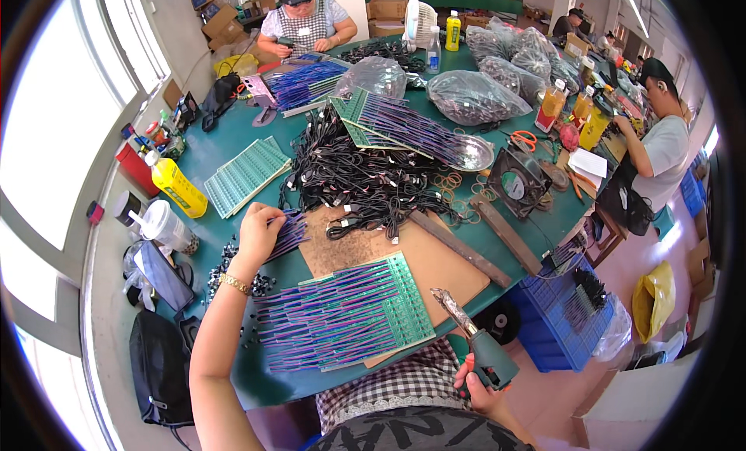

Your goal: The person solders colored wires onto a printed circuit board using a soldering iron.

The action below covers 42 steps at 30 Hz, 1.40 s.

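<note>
My right hand (483, 395) is wrapped round the handle of a green soldering gun (493, 359), its metal tip pointing up and left over the table's front edge. Left of it lies a green circuit board panel (409, 295), with rows of purple and blue wires (326, 315) laid across it. My left hand (263, 227) is closed in a pinch at a small bundle of purple wires (289, 235) beyond the panel's left part. What its fingertips hold is too small to make out. Small black parts (225, 272) lie scattered by my left wrist.
A heap of black cables (350, 171) fills the middle, with wired boards (396, 124) on top. Bare green boards (249, 175), a yellow bottle (175, 185) and a cup (167, 225) stand left. Metal bars (505, 235) and a black fan (517, 183) lie right. Co-workers sit around.
</note>
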Motion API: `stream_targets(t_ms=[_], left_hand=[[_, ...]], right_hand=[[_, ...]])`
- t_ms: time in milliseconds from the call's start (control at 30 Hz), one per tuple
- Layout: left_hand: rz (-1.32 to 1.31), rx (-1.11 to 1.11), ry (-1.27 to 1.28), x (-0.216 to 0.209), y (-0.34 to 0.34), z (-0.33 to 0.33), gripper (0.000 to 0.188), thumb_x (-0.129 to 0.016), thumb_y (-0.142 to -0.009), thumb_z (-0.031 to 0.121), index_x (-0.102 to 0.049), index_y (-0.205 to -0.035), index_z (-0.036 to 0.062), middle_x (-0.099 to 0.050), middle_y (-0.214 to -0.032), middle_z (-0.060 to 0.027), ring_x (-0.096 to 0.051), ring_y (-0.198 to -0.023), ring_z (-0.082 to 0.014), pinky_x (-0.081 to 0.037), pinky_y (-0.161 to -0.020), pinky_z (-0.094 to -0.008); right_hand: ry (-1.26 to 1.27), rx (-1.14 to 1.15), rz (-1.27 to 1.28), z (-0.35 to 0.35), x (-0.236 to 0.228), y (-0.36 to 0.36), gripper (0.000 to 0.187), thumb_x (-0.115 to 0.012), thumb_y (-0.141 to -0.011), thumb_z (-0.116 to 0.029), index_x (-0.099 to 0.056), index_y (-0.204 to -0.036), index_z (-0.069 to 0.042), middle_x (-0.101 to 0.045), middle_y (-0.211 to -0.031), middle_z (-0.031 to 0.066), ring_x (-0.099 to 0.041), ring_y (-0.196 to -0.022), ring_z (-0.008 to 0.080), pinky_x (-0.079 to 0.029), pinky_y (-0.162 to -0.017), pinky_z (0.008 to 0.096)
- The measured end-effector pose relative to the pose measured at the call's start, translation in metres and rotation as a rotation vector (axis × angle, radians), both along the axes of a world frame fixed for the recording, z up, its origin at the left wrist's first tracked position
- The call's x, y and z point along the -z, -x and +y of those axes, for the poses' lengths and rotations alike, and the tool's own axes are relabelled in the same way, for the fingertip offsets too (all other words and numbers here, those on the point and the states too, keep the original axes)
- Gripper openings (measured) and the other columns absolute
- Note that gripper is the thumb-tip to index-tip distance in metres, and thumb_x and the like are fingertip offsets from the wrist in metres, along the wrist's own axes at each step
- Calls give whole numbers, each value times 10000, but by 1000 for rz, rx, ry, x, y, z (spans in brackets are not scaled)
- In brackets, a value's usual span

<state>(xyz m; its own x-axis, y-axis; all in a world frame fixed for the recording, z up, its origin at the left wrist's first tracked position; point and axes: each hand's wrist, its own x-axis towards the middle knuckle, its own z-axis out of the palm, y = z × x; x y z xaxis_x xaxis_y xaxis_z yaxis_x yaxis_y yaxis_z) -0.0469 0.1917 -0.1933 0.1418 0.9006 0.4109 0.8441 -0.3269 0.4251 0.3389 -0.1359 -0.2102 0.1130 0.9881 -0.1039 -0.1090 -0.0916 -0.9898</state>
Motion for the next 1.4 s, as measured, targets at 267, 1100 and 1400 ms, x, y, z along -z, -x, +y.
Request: stream_targets(t_ms=[267, 1100, 1400], left_hand=[[-277, 216, -32, -30, -41, -32, 71, -684, -844, 23, -676, -912, 6, -642, -800, -79, -590, -703, -162, -480, -660, -274], [-310, 467, 282, 2, -154, -128, 93, -727, -723, -27, -697, -799, 16, -611, -722, -47, -545, -522, -106, -434, -464, -235], [-304, 443, 296, 2, -154, -127, 117, -730, -705, -18, -684, -792, 46, -607, -712, -56, -569, -516, -168, -457, -465, -289]], right_hand=[[-2, 16, 51, 9, -1, -2, 322, -584, -910, -104, -498, -1200, 5, -608, -895, 90, -616, -738, 135, -511, -645, 277], [-34, -264, -410, 27, -10, -10, 188, -617, -763, -55, -640, -948, -70, -651, -818, 54, -646, -693, 218, -513, -602, 311], [14, -349, -539, 11, 8, -13, 249, -570, -907, -251, -591, -945, -6, -601, -845, 68, -611, -712, 151, -503, -658, 291]])
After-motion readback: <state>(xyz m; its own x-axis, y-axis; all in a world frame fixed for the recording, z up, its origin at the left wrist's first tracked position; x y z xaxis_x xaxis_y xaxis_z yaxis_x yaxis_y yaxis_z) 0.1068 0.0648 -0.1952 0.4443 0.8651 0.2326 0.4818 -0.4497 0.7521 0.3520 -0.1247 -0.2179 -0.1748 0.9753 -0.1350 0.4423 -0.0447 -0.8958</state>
